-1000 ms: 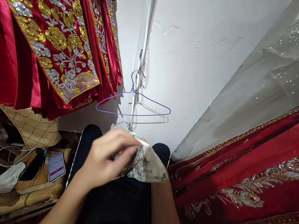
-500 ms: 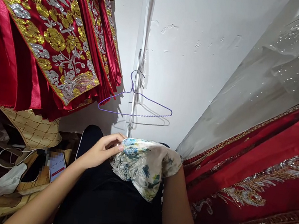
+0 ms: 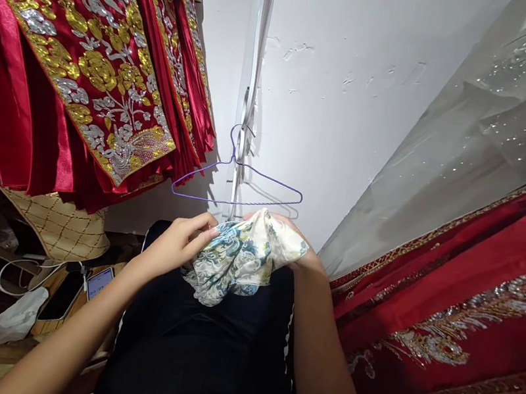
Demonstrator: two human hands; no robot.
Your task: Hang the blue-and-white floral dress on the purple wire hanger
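Note:
A thin cream cloth (image 3: 238, 259) with a blue, green and yellow floral print is bunched above my lap. Whether it is a scarf or a garment I cannot tell. My left hand (image 3: 189, 238) pinches its upper left edge between thumb and fingers. My right hand (image 3: 293, 223) is mostly covered by the cloth, which drapes over it; only part of the hand and the wrist show, and the fingers are hidden. Just beyond the cloth, a purple wire hanger (image 3: 261, 205) hangs with nothing on it.
Red garments with gold and silver embroidery (image 3: 98, 68) hang at the left. At the right are a beaded red garment (image 3: 448, 319) and sheer white fabric (image 3: 440, 152). Lower left, two phones (image 3: 100, 281) and a white tissue (image 3: 19, 316) lie beside wooden slats.
The cloth has moved up toward the hanger and bunched together, its hanging right part lifted. My right hand has risen beneath it. My left hand has shifted slightly up, still pinching the edge.

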